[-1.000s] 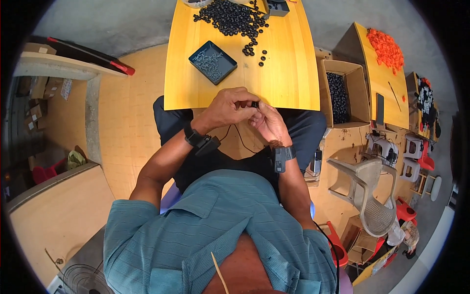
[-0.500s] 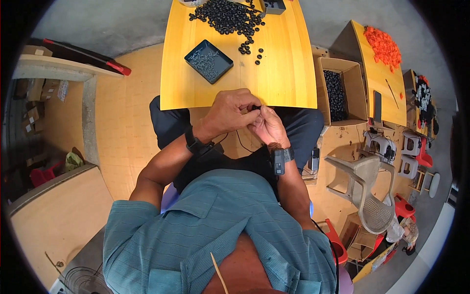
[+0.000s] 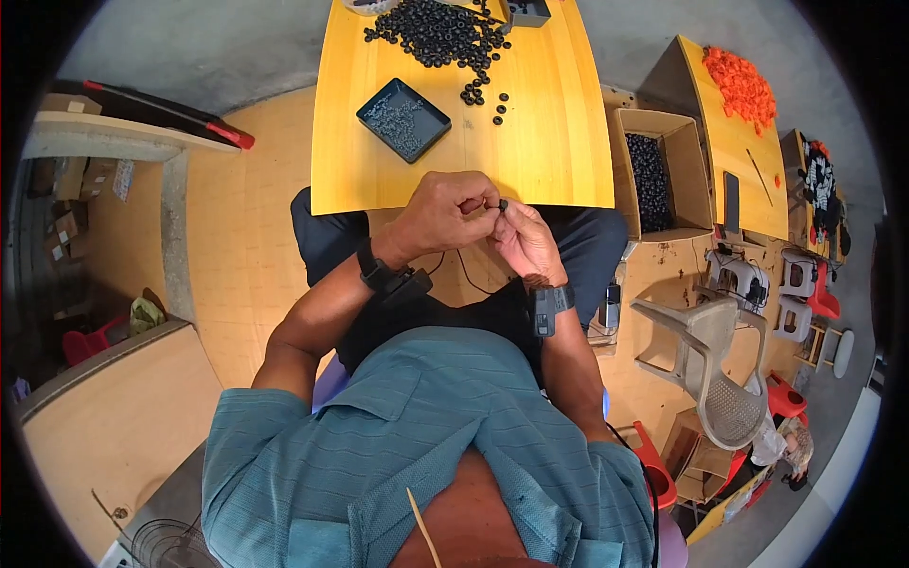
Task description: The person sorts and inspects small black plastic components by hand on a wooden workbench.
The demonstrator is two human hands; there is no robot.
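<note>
I pinch one small black ring (image 3: 502,204) between the fingertips of my left hand (image 3: 445,213) and right hand (image 3: 524,241), just over the near edge of the yellow table (image 3: 559,142). A big pile of black rings (image 3: 440,33) at the far edge waits untouched, so I judge most work is left.

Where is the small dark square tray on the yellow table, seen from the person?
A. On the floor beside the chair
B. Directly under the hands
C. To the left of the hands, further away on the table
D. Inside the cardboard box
C: the dark tray lies on the yellow table, left of and beyond both hands, the left hand and the right hand.
</note>
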